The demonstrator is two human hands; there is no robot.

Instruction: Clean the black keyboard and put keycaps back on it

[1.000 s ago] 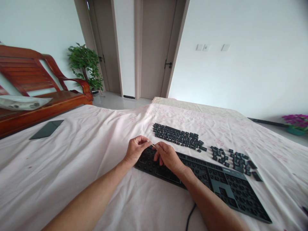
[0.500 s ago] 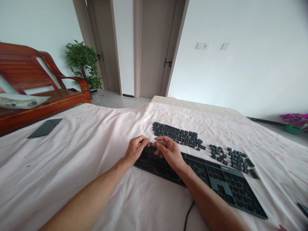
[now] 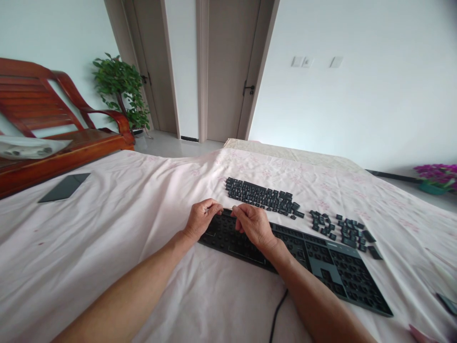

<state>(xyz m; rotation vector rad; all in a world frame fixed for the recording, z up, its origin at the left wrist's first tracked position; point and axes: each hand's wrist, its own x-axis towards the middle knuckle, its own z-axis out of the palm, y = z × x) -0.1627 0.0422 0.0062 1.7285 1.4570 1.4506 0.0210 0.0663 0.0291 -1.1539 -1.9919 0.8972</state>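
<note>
A black keyboard [image 3: 321, 269] with its keycaps taken off lies on a pale pink sheet [image 3: 107, 238]. My left hand [image 3: 201, 220] and my right hand [image 3: 252, 223] hover over its left end, both closed in a pinch, fingertips nearly meeting. Between them runs a thin stick-like item, too small to name. Beyond the keyboard, removed black keycaps [image 3: 262, 197] lie in neat rows, and a looser group of keycaps [image 3: 341, 229] sits further right. The keyboard's cable [image 3: 276, 317] trails toward me.
A dark flat tablet-like slab [image 3: 64, 187] lies at the sheet's left. A red wooden bench [image 3: 53, 128] holding a plastic bag, a potted plant [image 3: 121, 88] and doors stand behind. Purple flowers [image 3: 437, 174] sit far right. A dark item [image 3: 446, 302] lies at the right edge.
Both hands have drawn a little closer together and lowered over the keyboard's left end. The view has tilted slightly, shifting everything up in the picture.
</note>
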